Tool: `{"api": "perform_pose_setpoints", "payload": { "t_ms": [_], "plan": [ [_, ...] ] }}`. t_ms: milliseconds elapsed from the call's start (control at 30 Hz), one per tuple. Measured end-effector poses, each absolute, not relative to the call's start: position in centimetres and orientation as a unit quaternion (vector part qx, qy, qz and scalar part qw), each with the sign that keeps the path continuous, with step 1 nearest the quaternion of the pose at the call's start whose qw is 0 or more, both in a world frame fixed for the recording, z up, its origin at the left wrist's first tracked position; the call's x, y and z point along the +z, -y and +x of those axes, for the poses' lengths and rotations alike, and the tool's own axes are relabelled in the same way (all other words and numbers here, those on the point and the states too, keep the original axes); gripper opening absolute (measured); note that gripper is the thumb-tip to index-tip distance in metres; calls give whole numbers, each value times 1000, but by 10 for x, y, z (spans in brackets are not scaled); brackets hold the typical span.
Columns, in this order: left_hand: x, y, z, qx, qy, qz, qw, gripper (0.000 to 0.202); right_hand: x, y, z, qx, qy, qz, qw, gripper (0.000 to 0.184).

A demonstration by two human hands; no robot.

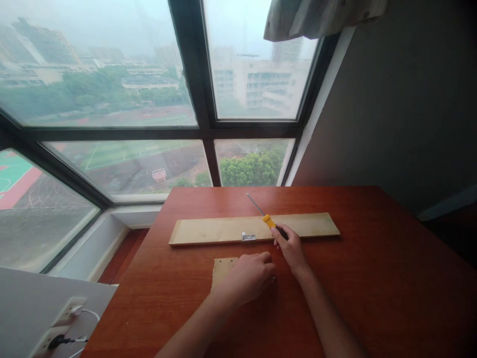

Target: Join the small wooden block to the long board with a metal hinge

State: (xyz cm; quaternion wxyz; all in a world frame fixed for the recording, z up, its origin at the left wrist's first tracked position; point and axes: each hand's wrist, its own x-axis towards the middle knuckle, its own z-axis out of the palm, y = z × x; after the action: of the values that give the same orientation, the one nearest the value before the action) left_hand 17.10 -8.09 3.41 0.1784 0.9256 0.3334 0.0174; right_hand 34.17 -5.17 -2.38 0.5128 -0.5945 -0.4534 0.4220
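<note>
My right hand (292,251) grips a screwdriver (267,221) by its yellow and black handle, the metal shaft pointing up and away to the left. Beneath the screwdriver, a long pale wooden board (212,229) lies across the table. A small silver metal latch (249,237) sits at the board's near edge. Closer to me, my left hand (248,273) is closed, fingers curled down toward the tabletop. A tiny shiny bit shows at its fingertips, too small to name. Partly under that hand is a small piece of pale wood (220,271) with dark holes along its far edge.
The reddish-brown wooden table (372,278) reaches to large windows (253,99) at the back. A dark grey wall (372,109) rises on the right. Low on the left are wall sockets (69,313) with plugged-in cables. A curtain (320,17) hangs at the top.
</note>
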Motion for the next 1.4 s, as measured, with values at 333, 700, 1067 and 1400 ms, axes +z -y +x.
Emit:
{"api": "perform_pose_setpoints", "payload": {
  "t_ms": [333,700,1067,1400],
  "plan": [
    [30,86,176,-5,-316,938,142,17,-24,52,342,425,453,-592,514,43],
    [22,51,155,316,-443,820,177,15,-22,51,341,423,452,-593,515,43],
    [12,35,149,346,-493,791,111,14,-20,52,339,422,450,-595,515,43],
    [5,35,154,297,-496,812,80,13,-19,52,339,420,451,-594,518,44]
  ]
}}
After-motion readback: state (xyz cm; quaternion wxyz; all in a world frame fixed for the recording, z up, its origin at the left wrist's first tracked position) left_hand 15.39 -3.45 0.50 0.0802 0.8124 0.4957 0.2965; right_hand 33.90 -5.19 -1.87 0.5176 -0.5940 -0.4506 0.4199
